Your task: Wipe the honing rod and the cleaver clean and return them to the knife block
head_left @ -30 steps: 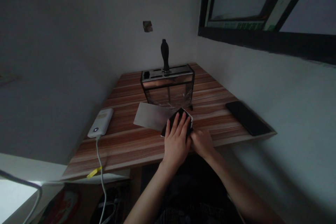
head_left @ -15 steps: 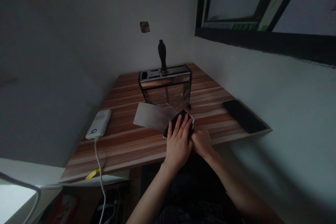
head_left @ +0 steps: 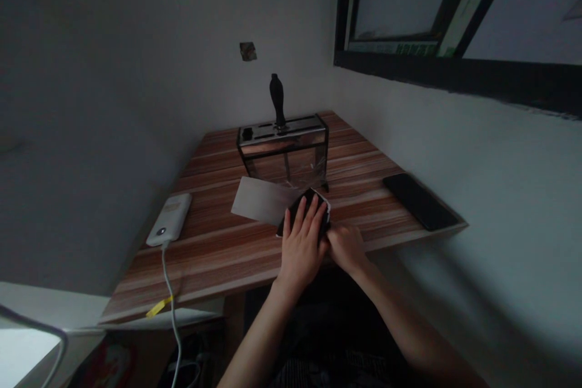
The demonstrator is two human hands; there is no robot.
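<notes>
A broad, flat silver blade, seemingly a cleaver, points left over the front part of the table. My left hand lies flat with fingers stretched out on a black cloth, pressing it against the near part of the blade. The cloth shows a pale edge on its right side. My right hand is closed in a fist at the near end of the blade, by the table's front edge. The handle is hidden inside that fist. Just behind the blade stands a knife block with clear sides and a black-handled tool upright in it.
A white power bank with a cable sits on the left of the wood-grain table. A yellow tag hangs at the front edge. On the right lies a black phone beside the wall. A dark-framed window is above.
My left hand and the cloth have slid slightly left along the blade. My right hand stays closed in nearly the same place. The whole view has shifted a little.
</notes>
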